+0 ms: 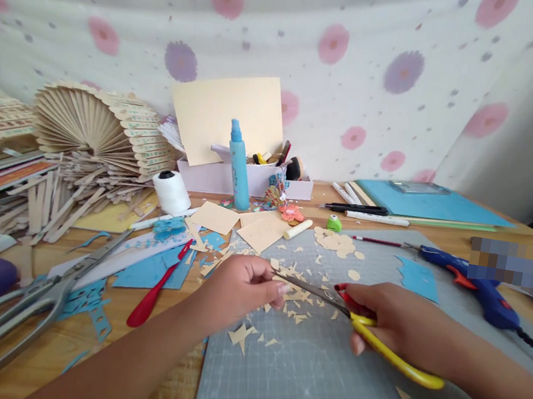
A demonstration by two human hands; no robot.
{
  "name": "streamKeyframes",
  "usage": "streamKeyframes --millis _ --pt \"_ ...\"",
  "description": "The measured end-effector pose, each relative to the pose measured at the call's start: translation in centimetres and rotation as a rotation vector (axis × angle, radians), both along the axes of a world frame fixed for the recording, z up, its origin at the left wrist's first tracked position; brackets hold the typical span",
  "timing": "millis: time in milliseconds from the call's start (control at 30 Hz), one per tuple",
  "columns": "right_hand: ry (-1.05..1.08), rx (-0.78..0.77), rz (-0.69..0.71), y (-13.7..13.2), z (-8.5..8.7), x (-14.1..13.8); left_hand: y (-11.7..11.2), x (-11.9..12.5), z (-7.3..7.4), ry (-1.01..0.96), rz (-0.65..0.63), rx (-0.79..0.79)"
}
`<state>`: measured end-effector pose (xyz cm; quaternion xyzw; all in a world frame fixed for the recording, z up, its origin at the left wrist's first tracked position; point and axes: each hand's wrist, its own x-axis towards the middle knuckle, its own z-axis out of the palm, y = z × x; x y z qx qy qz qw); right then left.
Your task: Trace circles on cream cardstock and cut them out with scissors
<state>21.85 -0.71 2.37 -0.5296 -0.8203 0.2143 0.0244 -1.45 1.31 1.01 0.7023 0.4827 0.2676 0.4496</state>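
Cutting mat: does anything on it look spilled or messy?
Yes. Cream paper scraps lie strewn across the grey cutting mat, thickest between the left hand and the right hand, which grips yellow-handled scissors.

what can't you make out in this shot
Head view.
- What the left hand pinches at the tip of the yellow-handled metal scissors in the right hand: hidden by its fingers.
- Rectangular patch right of the blue glue gun: pixelated.
- Large grey metal shears: handles cut off by the bottom-left edge.
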Motion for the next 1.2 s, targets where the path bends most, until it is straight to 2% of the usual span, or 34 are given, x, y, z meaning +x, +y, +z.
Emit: streamKeyframes --millis 167,333,467,667,800,933,1067,1200 --pt "-0.016 -0.010 0.018 0.0 0.1 0.1 0.0 0.1 0.0 -0.024 0.002 -0.006" --pt "-0.065 0.042 0.000 0.3 0.1 0.0 0.0 0.0 0.1 -0.085 -0.041 -0.058" --pt "0.065 -0.005 0.007 0.4 -0.3 0.5 0.1 0.0 0.2 -0.081 -0.029 -0.041" --pt "0.195 0.008 0.081 0.1 -0.6 1.8 0.2 -0.2 -0.2 -0.070 0.006 0.006" --pt "0.439 0.101 0.002 1.0 -0.7 2.3 0.9 0.2 -0.6 -0.067 -0.012 0.080" --pt "0.683 0.136 -0.193 2.4 -1.4 2.9 3.6 2.2 -0.2 0.101 -0.063 0.163" --pt "0.716 0.133 -0.313 3.0 -1.7 3.2 8.0 6.0 0.4 0.197 -0.126 0.275" --pt "0.721 0.114 -0.340 3.1 -1.5 3.4 11.5 9.8 0.4 0.274 -0.205 0.283"
